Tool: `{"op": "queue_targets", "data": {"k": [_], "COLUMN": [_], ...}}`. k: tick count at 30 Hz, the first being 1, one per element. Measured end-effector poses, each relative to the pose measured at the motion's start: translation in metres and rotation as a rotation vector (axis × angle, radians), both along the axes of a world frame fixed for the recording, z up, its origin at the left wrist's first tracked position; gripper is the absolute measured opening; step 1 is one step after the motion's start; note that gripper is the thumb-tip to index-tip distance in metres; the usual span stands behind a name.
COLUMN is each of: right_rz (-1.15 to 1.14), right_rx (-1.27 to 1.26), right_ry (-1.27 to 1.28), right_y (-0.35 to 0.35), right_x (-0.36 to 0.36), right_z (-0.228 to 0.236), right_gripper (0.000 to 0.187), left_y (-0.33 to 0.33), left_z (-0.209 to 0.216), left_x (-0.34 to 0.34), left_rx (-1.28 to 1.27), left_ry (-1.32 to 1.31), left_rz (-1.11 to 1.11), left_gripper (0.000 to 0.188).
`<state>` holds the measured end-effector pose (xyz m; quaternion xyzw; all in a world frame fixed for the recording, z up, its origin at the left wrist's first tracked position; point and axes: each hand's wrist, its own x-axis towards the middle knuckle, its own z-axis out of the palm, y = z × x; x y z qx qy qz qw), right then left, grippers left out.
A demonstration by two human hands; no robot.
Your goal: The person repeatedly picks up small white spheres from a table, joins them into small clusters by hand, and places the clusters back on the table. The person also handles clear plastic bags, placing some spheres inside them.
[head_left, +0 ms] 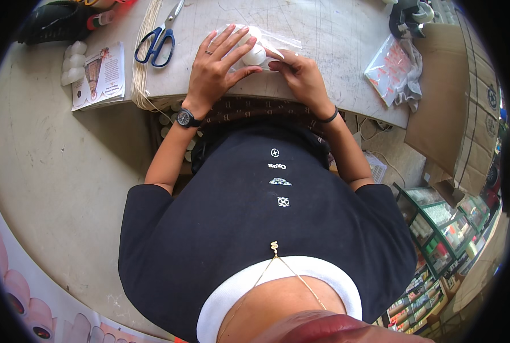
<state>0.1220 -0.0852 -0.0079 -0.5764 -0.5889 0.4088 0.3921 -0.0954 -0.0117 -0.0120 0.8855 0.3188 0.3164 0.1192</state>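
Note:
White, smooth, rounded pieces (255, 55) lie together at the table's near edge, in or on a clear plastic bag (291, 44). My left hand (216, 66) holds them from the left, fingers stretched across the top and the thumb along the near side. From the right, my right hand (302, 74) pinches the plastic close beside the lower white piece, its fingers bent. The fingers partly cover the pieces, so I cannot tell whether they are joined.
Blue-handled scissors (156, 48) and a bundle of pale cord (140, 74) lie left of my hands. Farther left, a white bubble-shaped piece (74, 63) rests beside printed sheets (100, 77). A clear packet (389, 68) and a cardboard box (440, 108) are at right.

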Motion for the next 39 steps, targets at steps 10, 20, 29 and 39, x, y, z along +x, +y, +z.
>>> {"op": "queue_targets", "data": {"k": [10, 20, 29, 39], "right_rz": [0.262, 0.281, 0.039, 0.143], "right_rx": [0.001, 0.144, 0.169, 0.032], "right_ry": [0.0, -0.054, 0.144, 0.114], "right_y": [0.016, 0.014, 0.004, 0.01], "right_x": [0.02, 0.014, -0.009, -0.001], "right_z": [-0.005, 0.011, -0.004, 0.006], "right_gripper": [0.049, 0.034, 0.035, 0.036], "left_y": [0.002, 0.0, 0.001, 0.004], "left_z": [-0.001, -0.001, 0.003, 0.009], "left_x": [-0.005, -0.007, -0.006, -0.007], "left_rx": [-0.017, -0.024, -0.027, -0.094], "left_ry": [0.025, 0.006, 0.007, -0.06], "left_rz": [-0.037, -0.044, -0.069, -0.045], "left_gripper": [0.066, 0.069, 0.064, 0.079]}}
